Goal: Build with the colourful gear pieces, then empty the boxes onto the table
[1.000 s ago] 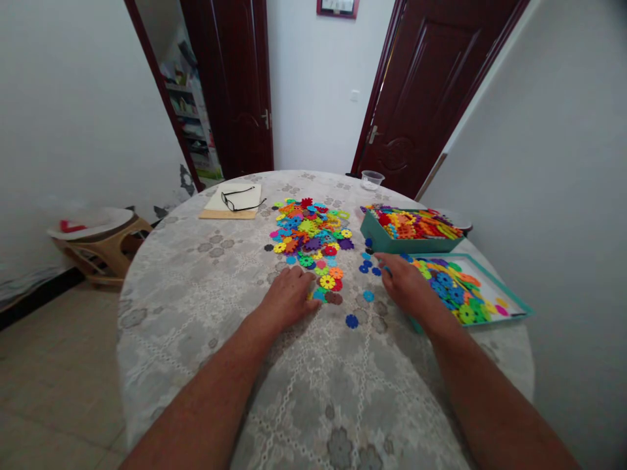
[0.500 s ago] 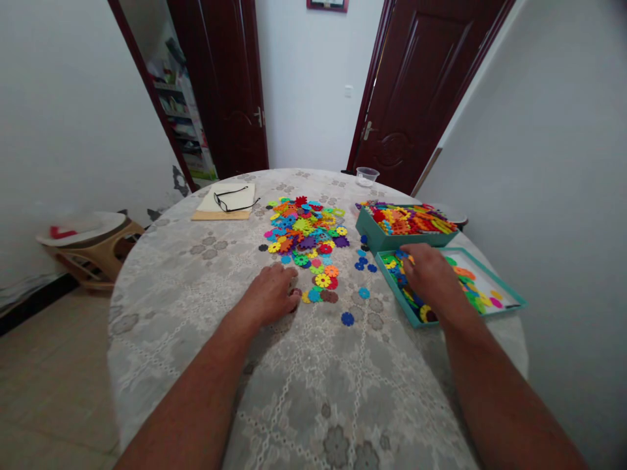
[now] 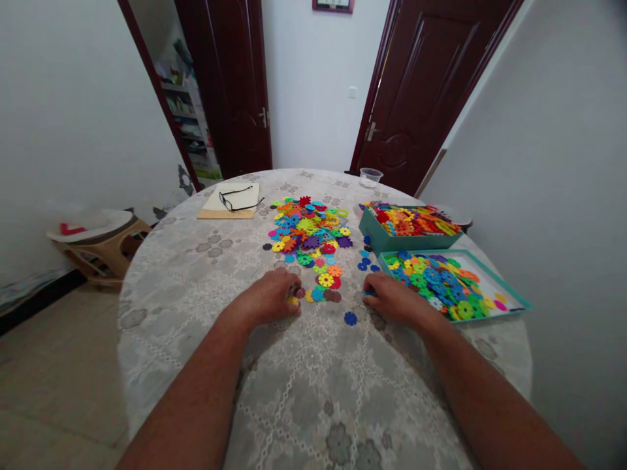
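Palms down, the left hand [image 3: 268, 299] arches beside brown discs [image 3: 300, 293] on the tabletop [image 3: 304, 378], near the pile [image 3: 308, 225]; the right hand [image 3: 394, 298] curls over a blue disc [image 3: 367, 294]. Whether either hand's fingers pinch, I cannot tell.

Soft, dimmish lt, faint shadows, sl. blur, wide-angle edge distort.

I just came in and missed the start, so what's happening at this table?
Someone has both hands down by small discs on the table. The left hand is curled by a yellow disc and a brown disc. The right hand partly covers a blue disc; I can't tell whether it's gripped. A colorful pile lies beyond, with more pieces in the tray and box at right.
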Available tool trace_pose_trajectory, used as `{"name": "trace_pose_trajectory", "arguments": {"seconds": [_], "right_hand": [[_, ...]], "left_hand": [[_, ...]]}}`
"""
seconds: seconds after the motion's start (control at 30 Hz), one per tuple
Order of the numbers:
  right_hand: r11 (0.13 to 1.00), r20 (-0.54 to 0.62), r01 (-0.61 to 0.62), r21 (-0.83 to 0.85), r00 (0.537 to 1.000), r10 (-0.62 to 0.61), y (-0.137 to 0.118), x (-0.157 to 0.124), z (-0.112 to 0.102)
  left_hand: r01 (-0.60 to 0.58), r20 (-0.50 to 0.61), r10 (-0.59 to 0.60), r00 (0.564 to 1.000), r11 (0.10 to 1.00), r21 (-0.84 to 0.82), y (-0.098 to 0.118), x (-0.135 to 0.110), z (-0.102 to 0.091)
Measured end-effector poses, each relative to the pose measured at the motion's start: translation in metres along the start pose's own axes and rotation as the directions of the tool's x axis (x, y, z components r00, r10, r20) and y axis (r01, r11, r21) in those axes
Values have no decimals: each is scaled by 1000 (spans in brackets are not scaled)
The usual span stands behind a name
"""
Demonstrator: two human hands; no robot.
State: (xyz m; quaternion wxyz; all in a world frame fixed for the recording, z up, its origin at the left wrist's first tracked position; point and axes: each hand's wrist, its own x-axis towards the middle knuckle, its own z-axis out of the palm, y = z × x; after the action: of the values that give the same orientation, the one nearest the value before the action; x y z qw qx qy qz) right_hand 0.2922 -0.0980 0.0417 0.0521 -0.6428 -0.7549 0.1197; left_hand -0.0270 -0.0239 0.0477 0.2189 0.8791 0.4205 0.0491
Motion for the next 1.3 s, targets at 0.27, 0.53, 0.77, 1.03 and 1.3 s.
{"name": "trace_pose_trajectory", "arguments": {"seconds": [0.27, 0.53, 0.77, 1.03, 1.3], "right_hand": [[914, 164, 102, 392, 970, -178, -26, -8, -9], [960, 166, 150, 238, 967, -192, -43, -12, -1], [960, 157, 160, 232, 967, -199, -41, -12, -2], [869, -108, 183, 459, 983, -150, -54, 7, 24], [927, -210, 187, 326, 970, -121, -57, 18, 41]], "left_hand": [[49, 19, -48, 999, 998, -41, -2, 0, 3], [22, -14, -22, 1000, 999, -31, -9, 4, 9], [14, -24, -15, 1000, 999, -41, -12, 5, 13], [-2, -66, -2, 998, 998, -60, -3, 8, 13], [-109, -209, 86, 974, 988, -104, 12, 21, 37]]}}
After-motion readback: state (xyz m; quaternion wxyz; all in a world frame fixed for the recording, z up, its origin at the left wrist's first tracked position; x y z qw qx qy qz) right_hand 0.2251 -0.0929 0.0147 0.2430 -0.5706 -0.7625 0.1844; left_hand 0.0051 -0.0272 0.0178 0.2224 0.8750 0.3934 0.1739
